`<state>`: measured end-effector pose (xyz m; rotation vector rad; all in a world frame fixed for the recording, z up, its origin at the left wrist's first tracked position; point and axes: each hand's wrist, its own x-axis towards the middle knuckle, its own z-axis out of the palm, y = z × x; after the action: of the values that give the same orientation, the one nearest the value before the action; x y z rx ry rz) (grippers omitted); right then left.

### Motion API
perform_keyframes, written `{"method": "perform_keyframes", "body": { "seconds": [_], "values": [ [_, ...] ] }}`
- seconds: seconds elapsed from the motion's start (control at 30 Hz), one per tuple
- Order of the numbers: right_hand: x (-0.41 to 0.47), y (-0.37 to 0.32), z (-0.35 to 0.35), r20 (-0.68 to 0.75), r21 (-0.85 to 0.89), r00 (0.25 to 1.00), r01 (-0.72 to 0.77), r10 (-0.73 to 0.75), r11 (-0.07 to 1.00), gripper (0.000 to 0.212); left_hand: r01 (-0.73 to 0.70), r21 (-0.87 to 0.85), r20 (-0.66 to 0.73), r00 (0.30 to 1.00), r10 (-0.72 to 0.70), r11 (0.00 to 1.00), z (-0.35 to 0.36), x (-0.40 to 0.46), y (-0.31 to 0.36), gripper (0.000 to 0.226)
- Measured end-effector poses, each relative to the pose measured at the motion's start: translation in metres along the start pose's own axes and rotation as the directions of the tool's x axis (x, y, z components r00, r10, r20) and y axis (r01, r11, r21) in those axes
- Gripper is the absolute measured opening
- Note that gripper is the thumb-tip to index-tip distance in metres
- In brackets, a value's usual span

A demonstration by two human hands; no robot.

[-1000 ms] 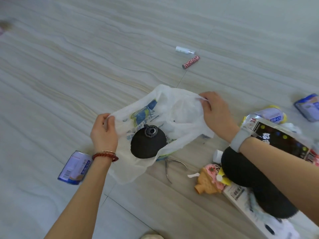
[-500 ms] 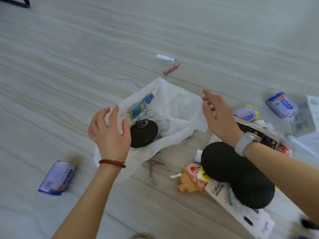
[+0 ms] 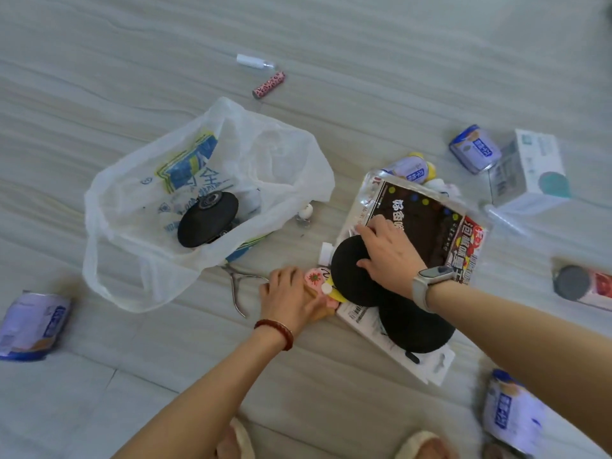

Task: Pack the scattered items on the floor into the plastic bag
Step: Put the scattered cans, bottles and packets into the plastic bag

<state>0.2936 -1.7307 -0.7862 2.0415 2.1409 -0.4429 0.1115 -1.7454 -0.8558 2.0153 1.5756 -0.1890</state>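
A white plastic bag [image 3: 278,160] lies open on the floor with a black round disc [image 3: 205,223] in it. My left hand [image 3: 291,298] lies over a small pink and orange toy [image 3: 314,279], fingers curled on it. My right hand [image 3: 390,256] grips the upper lobe of a black peanut-shaped ball [image 3: 410,323]. The ball lies on a white card [image 3: 433,369], beside a dark snack pouch [image 3: 427,220]. Metal nippers [image 3: 240,286] lie between the bag and my left hand.
Blue-labelled cans lie at the left [image 3: 31,326], the lower right [image 3: 510,412] and the upper right [image 3: 473,149]. A white box [image 3: 533,167], a small bottle [image 3: 410,168], a white tube [image 3: 255,61], a pink tube [image 3: 269,85] and a red-labelled jar [image 3: 583,283] are scattered around. My slippers show at the bottom edge.
Both hands let go of the bag's rim and moved down right. My left hand now covers the toy and my right hand grips the black ball.
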Motion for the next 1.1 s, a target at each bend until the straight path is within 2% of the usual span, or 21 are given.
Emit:
{"method": "perform_keyframes", "body": {
  "seconds": [0.07,0.13,0.23,0.3,0.4,0.5,0.6,0.67,0.77,0.87,0.97,1.03,1.1],
  "values": [
    [-0.002,0.001,-0.004,-0.015,0.128,0.999,0.038,-0.036,0.991,0.039,0.018,-0.052,-0.001,1.0,-0.018,0.998,-0.002,0.003,0.003,0.064],
    [-0.002,0.004,-0.015,0.057,0.242,0.996,0.051,-0.066,0.969,0.029,0.03,-0.152,-0.004,1.0,-0.031,0.988,-0.004,0.0,0.006,0.059],
    [0.001,0.01,-0.037,0.187,0.309,0.973,0.074,-0.137,0.948,0.027,-0.021,-0.32,0.004,1.0,0.023,0.947,-0.006,-0.01,0.005,0.058],
    [0.004,0.008,-0.055,0.181,0.319,0.963,0.135,-0.201,0.938,0.027,-0.043,-0.414,-0.013,0.999,0.042,0.909,-0.015,-0.018,0.0,0.054],
    [0.007,-0.006,-0.084,0.01,0.358,0.961,0.253,-0.275,0.899,0.022,-0.113,-0.486,-0.107,0.992,0.069,0.867,-0.04,-0.03,-0.014,0.046],
    [0.015,-0.03,-0.107,-0.201,0.531,0.951,0.308,-0.236,0.79,0.018,-0.209,-0.58,-0.25,0.966,0.072,0.787,-0.075,-0.046,-0.036,0.042],
    [0.035,-0.066,-0.12,-0.447,0.687,0.894,0.363,-0.028,0.629,0.021,-0.276,-0.573,-0.513,0.855,-0.075,0.772,-0.112,-0.058,-0.057,0.041],
    [0.052,-0.092,-0.12,-0.46,0.742,0.885,0.336,0.076,0.58,0.021,-0.228,-0.579,-0.629,0.736,-0.25,0.783,-0.132,-0.055,-0.068,0.038],
    [0.073,-0.126,-0.107,-0.356,0.75,0.931,0.237,0.075,0.618,0.023,-0.073,-0.651,-0.615,0.634,-0.469,0.755,-0.15,-0.037,-0.08,0.028],
    [0.086,-0.15,-0.086,-0.232,0.738,0.97,0.126,0.075,0.662,0.033,-0.018,-0.658,-0.613,0.594,-0.522,0.753,-0.154,-0.023,-0.087,0.025],
    [0.095,-0.16,-0.074,-0.195,0.688,0.98,0.106,0.041,0.718,0.042,-0.033,-0.604,-0.643,0.609,-0.463,0.796,-0.157,-0.011,-0.092,0.028],
    [0.099,-0.16,-0.071,-0.2,0.567,0.979,0.139,-0.028,0.812,0.042,0.005,-0.479,-0.671,0.642,-0.37,0.878,-0.157,-0.003,-0.095,0.029],
    [0.094,-0.156,-0.071,-0.289,0.406,0.951,0.227,-0.111,0.885,0.036,0.024,-0.312,-0.708,0.66,-0.249,0.95,-0.157,0.002,-0.095,0.03]
  ]
}}
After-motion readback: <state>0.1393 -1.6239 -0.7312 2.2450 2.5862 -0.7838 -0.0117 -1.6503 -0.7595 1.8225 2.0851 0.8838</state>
